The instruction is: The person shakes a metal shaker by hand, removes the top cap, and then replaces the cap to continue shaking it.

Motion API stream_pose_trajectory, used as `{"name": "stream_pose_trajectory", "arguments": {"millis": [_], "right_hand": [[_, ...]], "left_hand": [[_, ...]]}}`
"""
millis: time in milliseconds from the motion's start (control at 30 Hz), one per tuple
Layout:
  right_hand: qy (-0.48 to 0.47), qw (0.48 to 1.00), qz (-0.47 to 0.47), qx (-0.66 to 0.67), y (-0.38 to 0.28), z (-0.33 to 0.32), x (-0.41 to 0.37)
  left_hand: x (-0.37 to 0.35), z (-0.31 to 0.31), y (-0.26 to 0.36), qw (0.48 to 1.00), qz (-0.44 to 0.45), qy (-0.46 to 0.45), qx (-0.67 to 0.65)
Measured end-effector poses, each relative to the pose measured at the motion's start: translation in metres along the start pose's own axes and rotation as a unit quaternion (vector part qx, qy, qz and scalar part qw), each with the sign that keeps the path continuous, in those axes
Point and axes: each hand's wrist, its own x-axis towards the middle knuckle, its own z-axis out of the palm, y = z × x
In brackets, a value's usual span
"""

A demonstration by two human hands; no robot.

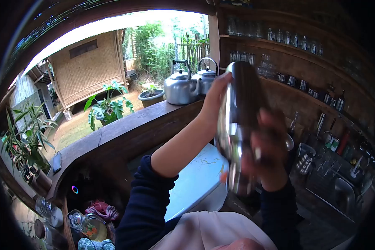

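Observation:
A shiny metal cocktail shaker (pixel 241 112) is raised in front of me, its wide rounded end up and its narrower end down. My left hand (pixel 218 96) grips it on the left near the wide end, with most of its fingers hidden behind the metal. Wrapped round the lower right part is my right hand (pixel 267 143), closed and smeared by motion. Below the shaker is a white marbled counter top (pixel 196 177).
Two metal kettles (pixel 180 88) stand on the wooden ledge (pixel 112 130), with a phone (pixel 57 162) farther left. Glass jars (pixel 87 225) are at lower left. Shelves of glasses (pixel 293 39) line the right wall, above a sink (pixel 344 191).

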Motion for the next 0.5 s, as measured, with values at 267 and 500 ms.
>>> {"name": "stream_pose_trajectory", "arguments": {"millis": [267, 500], "right_hand": [[-0.081, 0.919, 0.376, -0.083, 0.050, -0.055, -0.060], [-0.105, 0.971, 0.209, -0.040, 0.009, -0.088, -0.007]], "left_hand": [[0.078, -0.049, -0.038, 0.988, -0.068, 0.135, 0.021], [0.053, 0.003, -0.052, 0.996, -0.042, -0.005, 0.081]]}}
